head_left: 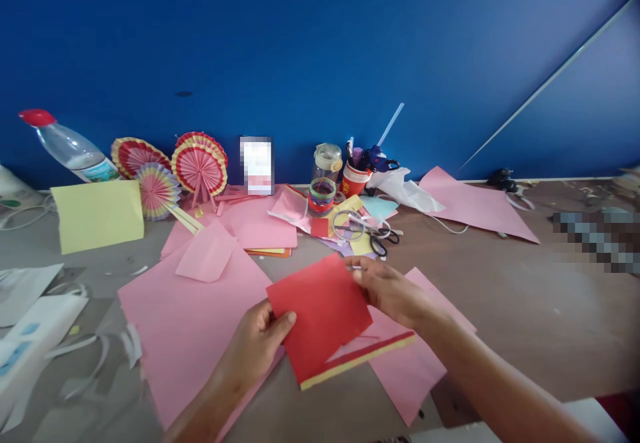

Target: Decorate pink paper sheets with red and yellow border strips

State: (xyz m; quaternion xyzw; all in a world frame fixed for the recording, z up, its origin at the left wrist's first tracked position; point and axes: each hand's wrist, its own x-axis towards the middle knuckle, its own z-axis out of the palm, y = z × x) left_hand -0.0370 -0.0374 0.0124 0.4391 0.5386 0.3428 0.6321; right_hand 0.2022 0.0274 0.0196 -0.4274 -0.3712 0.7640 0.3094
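Observation:
A square red paper sheet [320, 316] is held tilted above the table between my hands. My left hand [260, 339] grips its left edge, with the thumb on top and the fingers behind. At its upper right corner, my right hand [383, 286] is closed on the paper, with some fingertips hidden. Below the red sheet lies a pink paper piece bordered by a red and yellow strip [360, 361], partly covered. Large pink sheets [200, 336] spread to the left, and another pink sheet [413, 376] lies at the right under the bordered piece.
Pleated paper fans [200, 166], a tilted bottle [75, 149] and a folded yellow card [100, 216] stand at back left. Behind my hands are a glass jar [324, 179], a red cup [355, 179] and scissors [380, 243]. A blue wall [300, 49] closes the back.

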